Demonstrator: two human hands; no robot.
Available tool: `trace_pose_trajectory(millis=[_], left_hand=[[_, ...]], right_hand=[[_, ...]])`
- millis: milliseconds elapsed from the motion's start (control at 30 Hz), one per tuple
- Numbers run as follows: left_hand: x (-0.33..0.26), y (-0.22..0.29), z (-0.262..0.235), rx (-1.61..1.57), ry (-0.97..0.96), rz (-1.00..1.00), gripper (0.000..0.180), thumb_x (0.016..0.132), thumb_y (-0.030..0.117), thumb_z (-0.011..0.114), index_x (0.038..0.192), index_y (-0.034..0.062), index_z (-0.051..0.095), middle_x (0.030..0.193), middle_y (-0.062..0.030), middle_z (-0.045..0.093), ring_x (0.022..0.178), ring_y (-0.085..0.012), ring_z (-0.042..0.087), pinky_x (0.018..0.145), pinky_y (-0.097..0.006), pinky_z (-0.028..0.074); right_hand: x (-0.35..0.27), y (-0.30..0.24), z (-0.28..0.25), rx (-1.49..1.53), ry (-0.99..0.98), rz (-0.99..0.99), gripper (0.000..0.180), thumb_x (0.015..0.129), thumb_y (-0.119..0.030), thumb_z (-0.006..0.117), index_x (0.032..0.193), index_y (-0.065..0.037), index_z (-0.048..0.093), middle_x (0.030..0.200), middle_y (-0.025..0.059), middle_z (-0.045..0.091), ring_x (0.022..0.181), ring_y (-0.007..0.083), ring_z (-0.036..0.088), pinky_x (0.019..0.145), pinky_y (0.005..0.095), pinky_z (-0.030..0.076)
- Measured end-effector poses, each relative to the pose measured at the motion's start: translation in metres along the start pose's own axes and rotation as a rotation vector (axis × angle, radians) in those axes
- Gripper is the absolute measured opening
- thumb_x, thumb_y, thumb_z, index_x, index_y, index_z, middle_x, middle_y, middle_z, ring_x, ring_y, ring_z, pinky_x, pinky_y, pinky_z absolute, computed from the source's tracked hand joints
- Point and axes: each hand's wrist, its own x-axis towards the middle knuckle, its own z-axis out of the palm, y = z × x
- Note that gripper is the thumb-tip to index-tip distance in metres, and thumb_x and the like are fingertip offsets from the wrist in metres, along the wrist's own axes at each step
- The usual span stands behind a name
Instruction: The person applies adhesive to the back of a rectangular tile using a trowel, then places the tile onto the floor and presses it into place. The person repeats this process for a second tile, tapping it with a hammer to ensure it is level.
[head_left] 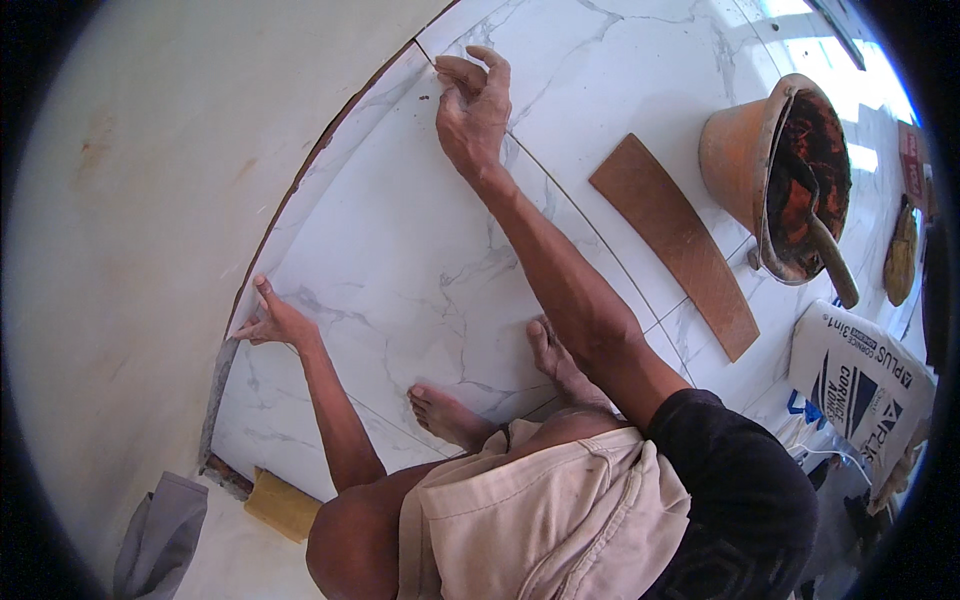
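A white marble-patterned skirting tile (308, 200) stands along the foot of the wall, with a dark gap along its top edge. My left hand (274, 322) touches the near end of this strip, thumb and fingers apart. At its far end, close to a joint in the strip, is my right hand (474, 112), fingers loosely bent and spread, holding nothing visible. Its fingertips are near the tile, but I cannot tell whether they touch. Both hands look dusty. Beneath them lies the marble-patterned floor tile (400, 250), with a few dark crumbs near my right hand.
Right of my right arm lies a brown board (680, 250). Beyond it, an orange bucket (732, 150) holds dark residue and a tool with a worn handle (834, 262). A white printed bag (850, 380) sits at right. A yellowish block (283, 505) and grey cloth (163, 540) lie lower left.
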Motion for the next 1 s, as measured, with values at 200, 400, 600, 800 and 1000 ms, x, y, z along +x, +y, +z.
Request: trace_pose_trajectory(millis=[200,400,600,800,1000], left_hand=[[-0.005,0.007,-0.001,-0.044,0.010,-0.018,0.149,0.064,0.060,0.089,0.153,-0.0091,-0.010,0.141,-0.0274,0.024,0.133,-0.0381,0.039,0.101,-0.051,0.052],[0.003,-0.007,0.003,0.028,0.071,0.040,0.147,0.065,0.062,0.088,0.154,-0.0083,-0.007,0.134,-0.0251,0.028,0.124,-0.0393,0.046,0.097,-0.049,0.054],[0.001,-0.007,0.006,0.021,0.095,0.076,0.147,0.065,0.064,0.087,0.154,-0.0100,-0.004,0.130,-0.0242,0.029,0.121,-0.0355,0.044,0.095,-0.047,0.055],[-0.002,-0.006,0.008,0.015,0.101,0.068,0.146,0.065,0.064,0.086,0.154,-0.0101,-0.003,0.129,-0.0238,0.030,0.121,-0.0348,0.044,0.094,-0.045,0.056],[0.002,-0.008,0.006,-0.050,0.108,0.096,0.146,0.065,0.062,0.088,0.155,-0.0075,-0.004,0.130,-0.0241,0.028,0.125,-0.0373,0.045,0.092,-0.048,0.057]], right_hand=[[0.004,-0.008,-0.009,-0.199,-0.128,0.004,0.040,0.080,-0.007,0.075,0.115,0.006,0.059,0.109,0.0204,0.065,0.093,0.0314,0.068,0.087,0.0385,0.056],[0.012,-0.005,-0.009,-0.327,-0.272,-0.043,0.060,0.068,-0.028,0.092,0.110,0.006,0.067,0.114,0.0192,0.063,0.104,0.0310,0.062,0.088,0.0397,0.055],[0.010,0.002,-0.004,-0.355,-0.233,-0.093,0.058,0.067,-0.030,0.092,0.107,0.005,0.067,0.113,0.0163,0.063,0.104,0.0321,0.061,0.090,0.0407,0.052],[0.013,0.000,-0.007,-0.356,-0.256,-0.095,0.059,0.066,-0.030,0.092,0.106,0.004,0.067,0.110,0.0136,0.063,0.098,0.0293,0.063,0.086,0.0385,0.053],[0.013,0.003,-0.006,-0.378,-0.287,-0.110,0.064,0.064,-0.034,0.093,0.109,0.004,0.067,0.110,0.0119,0.063,0.091,0.0252,0.064,0.080,0.0354,0.055]])
